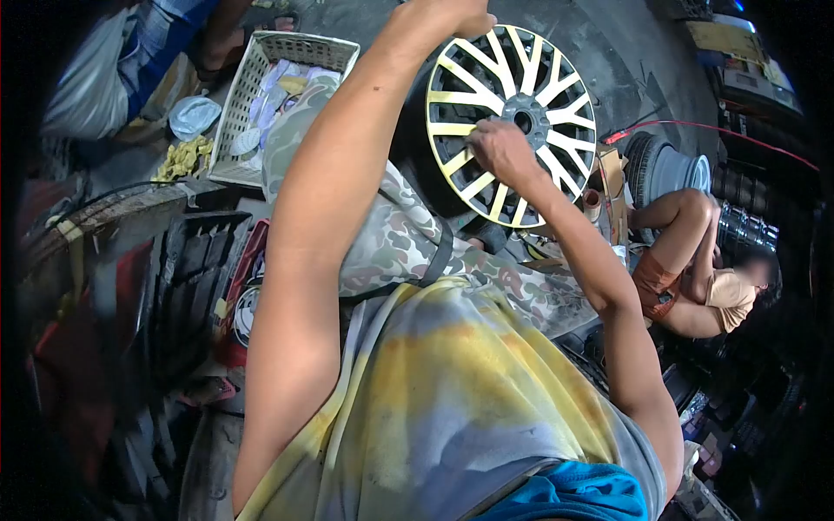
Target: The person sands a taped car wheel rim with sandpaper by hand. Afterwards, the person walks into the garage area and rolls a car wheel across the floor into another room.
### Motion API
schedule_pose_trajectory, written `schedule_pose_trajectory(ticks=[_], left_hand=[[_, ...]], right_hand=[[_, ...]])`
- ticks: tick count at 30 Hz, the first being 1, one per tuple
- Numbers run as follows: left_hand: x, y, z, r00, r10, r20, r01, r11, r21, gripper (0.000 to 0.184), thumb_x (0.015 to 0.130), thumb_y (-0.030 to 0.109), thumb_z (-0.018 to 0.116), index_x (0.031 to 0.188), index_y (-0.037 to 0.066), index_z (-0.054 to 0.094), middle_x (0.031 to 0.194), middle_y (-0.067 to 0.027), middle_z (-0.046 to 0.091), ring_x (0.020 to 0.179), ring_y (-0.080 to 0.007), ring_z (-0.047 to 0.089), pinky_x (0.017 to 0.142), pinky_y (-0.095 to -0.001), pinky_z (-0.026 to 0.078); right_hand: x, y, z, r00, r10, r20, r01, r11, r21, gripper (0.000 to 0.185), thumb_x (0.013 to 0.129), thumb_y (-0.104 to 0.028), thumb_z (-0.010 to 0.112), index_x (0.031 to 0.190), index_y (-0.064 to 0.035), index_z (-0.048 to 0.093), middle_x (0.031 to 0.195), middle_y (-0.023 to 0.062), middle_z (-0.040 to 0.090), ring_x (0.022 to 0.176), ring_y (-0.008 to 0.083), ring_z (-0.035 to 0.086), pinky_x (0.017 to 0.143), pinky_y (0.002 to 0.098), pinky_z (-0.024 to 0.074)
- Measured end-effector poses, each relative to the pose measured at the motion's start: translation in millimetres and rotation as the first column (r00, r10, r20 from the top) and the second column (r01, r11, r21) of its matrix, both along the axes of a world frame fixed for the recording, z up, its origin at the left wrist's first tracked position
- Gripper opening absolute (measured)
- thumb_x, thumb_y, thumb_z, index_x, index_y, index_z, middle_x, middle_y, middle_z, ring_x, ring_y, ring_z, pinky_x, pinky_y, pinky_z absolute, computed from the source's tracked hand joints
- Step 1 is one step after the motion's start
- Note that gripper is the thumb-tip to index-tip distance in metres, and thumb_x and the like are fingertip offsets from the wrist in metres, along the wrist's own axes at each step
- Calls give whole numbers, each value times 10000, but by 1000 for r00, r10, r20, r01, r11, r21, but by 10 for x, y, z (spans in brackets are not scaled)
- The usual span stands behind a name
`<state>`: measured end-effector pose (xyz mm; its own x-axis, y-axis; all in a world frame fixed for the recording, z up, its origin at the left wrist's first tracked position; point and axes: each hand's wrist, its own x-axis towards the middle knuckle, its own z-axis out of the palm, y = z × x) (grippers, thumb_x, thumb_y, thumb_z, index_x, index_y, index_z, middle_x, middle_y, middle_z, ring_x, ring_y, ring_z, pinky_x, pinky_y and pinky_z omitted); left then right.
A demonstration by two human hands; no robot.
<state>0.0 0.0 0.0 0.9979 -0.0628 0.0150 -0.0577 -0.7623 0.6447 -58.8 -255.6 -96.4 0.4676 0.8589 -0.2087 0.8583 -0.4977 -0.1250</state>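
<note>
A wheel (565, 91) with pale yellow spokes and dark gaps stands tilted before me. At its upper left edge my left hand (462, 16) is curled at the rim, partly cut off by the top of the view. My right hand (506, 153) presses against the spokes left of the hub, its fingers closed. Whatever lies under those fingers is hidden. Several spokes on the left look yellower than the whiter ones on the right.
Left of my legs sits a white plastic basket (228, 113) with cloths inside. Yellow cloth (184, 160) and a plastic bag (193, 117) lie beside it. Another person (695, 269) crouches at right near a tyre (645, 167). A red hose (721, 128) crosses behind.
</note>
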Motion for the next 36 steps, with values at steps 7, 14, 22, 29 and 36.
schedule_pose_trajectory(ticks=[7,14,22,29,36], left_hand=[[-51,34,69,999,34,0,-34,998,-44,327,853,271,633,959,-22,728,970,-290,692,983,-412,687,860,-488,550],[13,17,67,999,37,-33,-38,999,-33,330,847,271,639,963,-25,729,982,-289,691,1002,-414,681,868,-484,548],[-9,-9,95,997,43,-68,-45,999,-17,330,847,265,635,991,-13,737,1027,-290,686,1042,-410,669,883,-482,543],[43,9,-231,992,29,120,-24,999,-43,299,834,249,628,935,-9,738,1000,-291,688,1016,-418,673,870,-484,543],[2,0,-60,999,33,16,-32,999,-28,300,841,256,614,921,-12,726,960,-284,692,985,-415,679,854,-491,544]], right_hand=[[-120,14,27,973,133,-189,-95,975,199,104,815,-138,658,814,-35,672,934,155,651,863,354,655,760,471,527],[-148,43,-143,974,206,-91,-179,954,239,104,818,-128,632,834,-47,695,894,125,662,908,312,670,760,444,518],[-222,96,-105,984,120,-135,-92,976,199,80,810,-127,647,820,-53,675,886,125,661,843,342,660,772,456,514],[-156,0,-30,996,72,51,-74,996,40,90,824,-83,581,785,-60,658,829,112,625,821,291,644,736,427,467],[-255,24,-77,997,18,-73,-13,998,65,101,828,-115,643,898,-43,641,865,142,630,879,342,638,788,452,488]])
